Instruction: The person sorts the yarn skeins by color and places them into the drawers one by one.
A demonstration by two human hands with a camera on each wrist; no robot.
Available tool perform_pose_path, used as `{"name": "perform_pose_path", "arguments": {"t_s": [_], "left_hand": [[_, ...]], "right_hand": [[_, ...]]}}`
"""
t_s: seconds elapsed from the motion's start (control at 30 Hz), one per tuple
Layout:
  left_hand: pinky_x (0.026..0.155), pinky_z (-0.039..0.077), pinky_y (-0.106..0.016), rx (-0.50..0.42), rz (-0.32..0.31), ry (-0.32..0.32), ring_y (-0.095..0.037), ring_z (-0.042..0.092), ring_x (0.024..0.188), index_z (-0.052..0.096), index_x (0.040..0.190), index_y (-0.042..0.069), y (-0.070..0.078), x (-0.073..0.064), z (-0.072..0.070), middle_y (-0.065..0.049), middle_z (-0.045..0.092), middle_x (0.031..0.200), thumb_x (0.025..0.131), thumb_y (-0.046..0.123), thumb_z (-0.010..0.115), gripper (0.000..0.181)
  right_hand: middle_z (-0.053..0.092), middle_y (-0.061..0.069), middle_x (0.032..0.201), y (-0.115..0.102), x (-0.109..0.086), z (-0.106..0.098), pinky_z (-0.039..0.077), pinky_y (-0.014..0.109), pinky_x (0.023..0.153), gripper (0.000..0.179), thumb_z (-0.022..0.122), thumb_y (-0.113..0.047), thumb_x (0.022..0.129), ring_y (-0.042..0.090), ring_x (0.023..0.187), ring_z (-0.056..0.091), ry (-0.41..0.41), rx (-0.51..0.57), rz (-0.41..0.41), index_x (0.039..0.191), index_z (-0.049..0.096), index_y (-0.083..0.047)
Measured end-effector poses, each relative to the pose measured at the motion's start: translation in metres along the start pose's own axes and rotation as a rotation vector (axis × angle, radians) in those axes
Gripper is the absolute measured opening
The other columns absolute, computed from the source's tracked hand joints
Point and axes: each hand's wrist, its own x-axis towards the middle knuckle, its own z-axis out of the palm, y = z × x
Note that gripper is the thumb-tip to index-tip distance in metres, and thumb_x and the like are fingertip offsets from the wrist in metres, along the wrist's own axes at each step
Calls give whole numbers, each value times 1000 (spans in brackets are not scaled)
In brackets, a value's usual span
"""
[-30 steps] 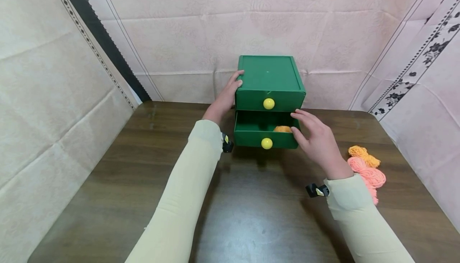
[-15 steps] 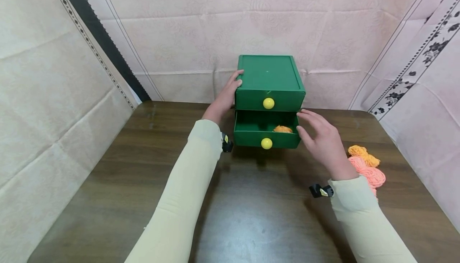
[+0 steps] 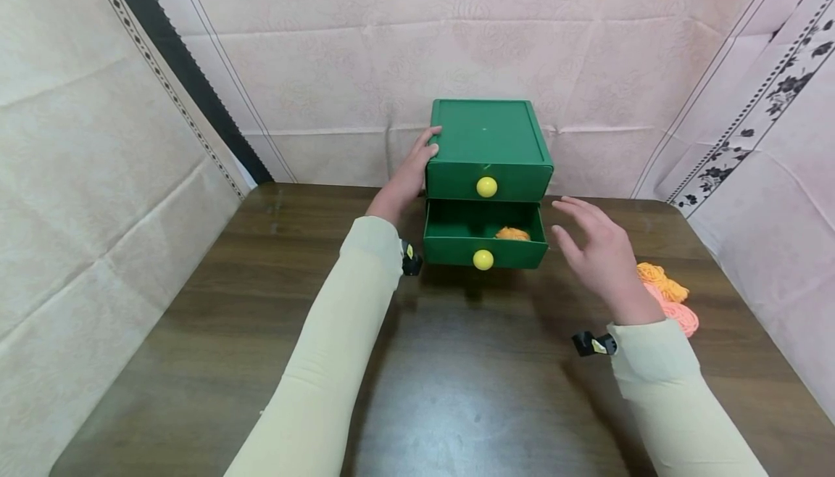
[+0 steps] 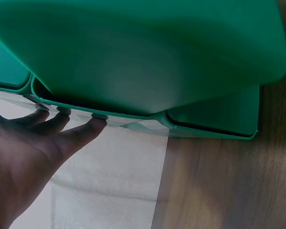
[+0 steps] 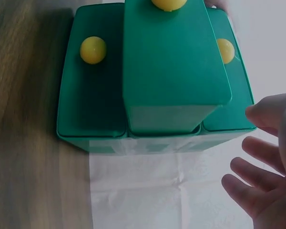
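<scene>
A green drawer cabinet (image 3: 489, 130) with yellow knobs stands at the table's back. Its middle drawer (image 3: 450, 251) is pulled out, and an orange yarn bundle (image 3: 512, 233) lies inside at the right. My left hand (image 3: 406, 178) rests against the cabinet's left side, thumb and fingertips at the upper edge. Its fingertips (image 4: 99, 117) press on the side wall in the left wrist view. My right hand (image 3: 600, 263) hovers just right of the drawer, fingers spread and holding nothing. The right wrist view shows the right hand (image 5: 269, 179) apart from the cabinet.
On the brown wooden table (image 3: 450, 368), an orange yarn skein (image 3: 664, 283) and pink yarn (image 3: 681, 316) lie at the right, partly hidden behind the right wrist. A pale cloth (image 3: 326, 64) hangs close behind the cabinet, with more cloth at both sides.
My right hand has moved away to the right from the open drawer's right edge, leaving the orange yarn inside in view. The left hand stays on the cabinet.
</scene>
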Motion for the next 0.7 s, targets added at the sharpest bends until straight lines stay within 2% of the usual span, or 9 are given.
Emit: {"name": "perform_pose_path", "arguments": {"t_s": [0.17,0.47,0.7], "left_hand": [[110,26,-62,3,14,8,-25,20,145,24,147,50,-5,3,0,9,11,161,102,49,27,44],[108,28,-63,-8,-2,3,-26,21,144,24,146,52,-4,4,0,10,10,161,102,49,27,44],[108,29,-62,-13,20,14,-27,23,143,26,146,49,-6,4,1,8,12,161,102,47,27,44]], "right_hand": [[54,16,139,6,0,-4,41,58,101,40,62,-16,94,37,128,50,9,-21,-6,133,58,-9],[51,19,141,15,-1,-9,39,60,102,41,61,-15,94,40,129,48,-23,-45,32,133,56,-8],[48,21,142,23,-4,-15,36,62,102,42,61,-16,94,42,129,45,-68,-72,79,135,54,-7]]}}
